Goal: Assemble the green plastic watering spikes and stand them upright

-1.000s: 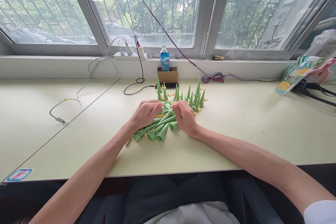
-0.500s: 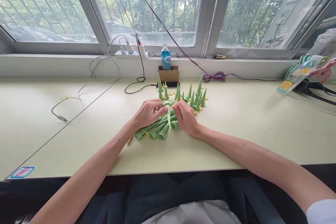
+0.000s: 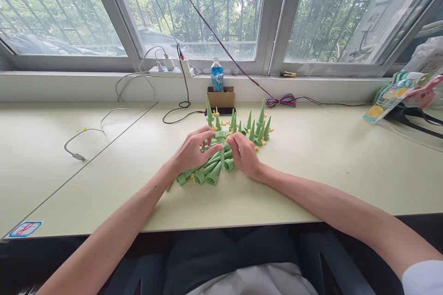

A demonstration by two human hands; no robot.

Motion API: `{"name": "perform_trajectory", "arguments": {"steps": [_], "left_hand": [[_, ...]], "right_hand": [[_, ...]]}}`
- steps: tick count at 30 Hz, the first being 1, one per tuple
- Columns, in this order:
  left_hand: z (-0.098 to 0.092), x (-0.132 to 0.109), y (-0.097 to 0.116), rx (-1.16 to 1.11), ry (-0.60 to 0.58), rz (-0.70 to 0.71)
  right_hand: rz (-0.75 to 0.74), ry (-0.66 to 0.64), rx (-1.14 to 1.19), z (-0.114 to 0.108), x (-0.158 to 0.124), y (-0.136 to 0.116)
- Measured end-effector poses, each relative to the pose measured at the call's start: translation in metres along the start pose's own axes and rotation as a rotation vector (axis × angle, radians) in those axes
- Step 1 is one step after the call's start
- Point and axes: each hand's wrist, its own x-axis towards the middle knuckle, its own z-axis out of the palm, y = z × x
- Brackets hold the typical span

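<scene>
Between my hands a green spike [image 3: 220, 136] points downward, its wide threaded cap on top. My left hand [image 3: 195, 149] has thumb and fingers around this spike from the left. My right hand [image 3: 245, 154] is closed in a pinch at its right side; a small yellowish piece shows at the fingertips. Beneath my hands lies a pile of green spikes [image 3: 212, 175] with their open round ends toward me. Behind, several green cones [image 3: 260, 115] stand upright with small yellow valves [image 3: 272, 130] on their sides.
A blue bottle [image 3: 217, 76] stands behind a cardboard box [image 3: 221, 99] and a dark phone at the back of the table [image 3: 311, 161]. Cables [image 3: 285, 100] run along the back. Black scissors [image 3: 415, 115] and a plastic pack lie at the right.
The held spike has tilted slightly, its tip now pointing more downward. My left thumb has shifted a little to the right. The camera view has moved slightly.
</scene>
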Motion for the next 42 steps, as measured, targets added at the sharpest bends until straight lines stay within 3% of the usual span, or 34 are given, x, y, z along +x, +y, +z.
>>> {"name": "perform_trajectory", "arguments": {"steps": [32,42], "left_hand": [[0.0050,-0.0014,-0.0036,0.102,0.100,0.171],[-0.0036,0.0024,0.0034,0.088,0.070,0.029]], "right_hand": [[0.025,0.034,-0.006,-0.0013,-0.0013,-0.0044],[-0.015,0.136,0.000,0.0000,-0.0025,-0.0058]]}}
